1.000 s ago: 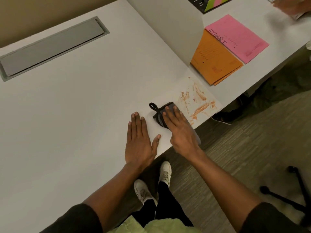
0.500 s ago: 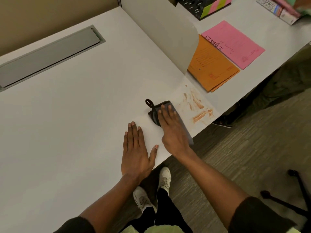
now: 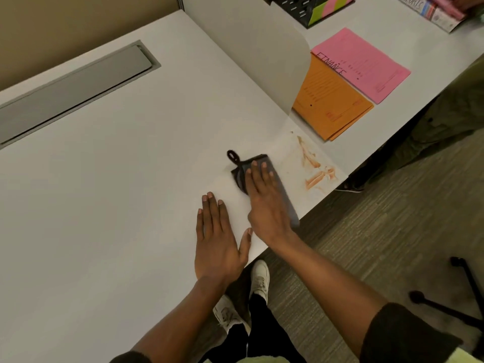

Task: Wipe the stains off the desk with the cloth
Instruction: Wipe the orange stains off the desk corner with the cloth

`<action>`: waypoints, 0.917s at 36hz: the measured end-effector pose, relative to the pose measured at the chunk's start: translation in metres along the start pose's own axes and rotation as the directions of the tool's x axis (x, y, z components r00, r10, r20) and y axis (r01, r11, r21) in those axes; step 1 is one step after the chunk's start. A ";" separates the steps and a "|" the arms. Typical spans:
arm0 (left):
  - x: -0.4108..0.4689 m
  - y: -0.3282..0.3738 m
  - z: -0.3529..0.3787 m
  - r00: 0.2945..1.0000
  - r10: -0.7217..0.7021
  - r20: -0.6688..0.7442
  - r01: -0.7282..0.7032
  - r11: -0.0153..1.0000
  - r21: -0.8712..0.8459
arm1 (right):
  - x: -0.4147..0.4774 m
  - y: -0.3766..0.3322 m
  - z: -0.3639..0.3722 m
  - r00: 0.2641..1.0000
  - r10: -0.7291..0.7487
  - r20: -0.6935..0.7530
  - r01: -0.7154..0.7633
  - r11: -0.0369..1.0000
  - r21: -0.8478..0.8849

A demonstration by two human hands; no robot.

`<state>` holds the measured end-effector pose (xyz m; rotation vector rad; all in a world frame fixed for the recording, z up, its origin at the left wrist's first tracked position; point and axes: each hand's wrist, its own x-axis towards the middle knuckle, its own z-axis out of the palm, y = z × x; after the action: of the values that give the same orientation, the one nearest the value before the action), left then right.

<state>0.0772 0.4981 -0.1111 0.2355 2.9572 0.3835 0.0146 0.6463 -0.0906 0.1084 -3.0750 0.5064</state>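
A dark grey cloth (image 3: 242,170) with a small hanging loop lies on the white desk (image 3: 125,179) near its front edge. My right hand (image 3: 267,205) presses flat on the cloth, fingers together, covering most of it. Orange-brown stains (image 3: 315,167) streak the desk just right of the cloth, close to the desk's corner. My left hand (image 3: 218,239) rests flat and open on the desk to the left of the cloth, palm down, holding nothing.
A grey divider panel (image 3: 256,56) stands behind the stains. Beyond it lie orange folders (image 3: 332,106), a pink sheet (image 3: 364,64) and a black organiser (image 3: 301,9). A grey cable hatch (image 3: 70,87) sits at the back left. A chair base (image 3: 461,294) stands on the floor at right.
My right hand has slid the cloth a little left, away from the stains, and fewer streaks show near the cloth. My left hand has stayed flat on the desk.
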 end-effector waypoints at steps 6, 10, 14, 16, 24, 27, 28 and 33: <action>0.000 0.000 -0.003 1.000 0.000 0.005 0.000 1.000 0.009 | 0.042 0.042 -0.011 0.997 0.065 -0.046 -0.067 0.997 -0.048; 0.000 0.000 -0.004 1.000 -0.005 0.014 0.005 1.000 -0.003 | 0.075 0.070 -0.026 0.961 0.256 -0.106 -0.263 0.963 -0.059; -0.001 0.000 -0.003 1.000 -0.013 0.005 0.013 1.000 -0.008 | 0.075 0.049 -0.022 0.881 0.422 -0.214 -0.443 0.895 -0.059; -0.001 0.000 -0.002 1.000 -0.015 -0.002 0.015 1.000 -0.010 | 0.072 0.030 -0.013 0.898 0.382 -0.219 -0.405 0.911 -0.075; 0.000 -0.001 -0.002 1.000 0.000 -0.001 0.000 1.000 -0.025 | 0.103 0.044 -0.013 0.988 0.138 -0.063 -0.143 0.986 -0.085; 0.000 -0.002 -0.002 1.000 0.004 -0.006 -0.004 0.999 -0.039 | 0.111 0.061 -0.026 0.939 0.326 -0.113 -0.330 0.944 -0.023; 0.000 -0.002 -0.003 1.000 0.004 -0.009 -0.005 0.999 -0.042 | 0.110 0.065 -0.027 0.919 0.369 -0.141 -0.374 0.928 -0.007; 0.000 -0.002 -0.001 1.000 0.003 -0.003 -0.003 0.999 -0.040 | 0.088 0.064 -0.022 0.833 0.505 -0.226 -0.523 0.852 -0.022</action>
<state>0.0766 0.4954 -0.1103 0.2346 2.9486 0.4431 -0.0781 0.7084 -0.0871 -0.7493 -2.8753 0.3633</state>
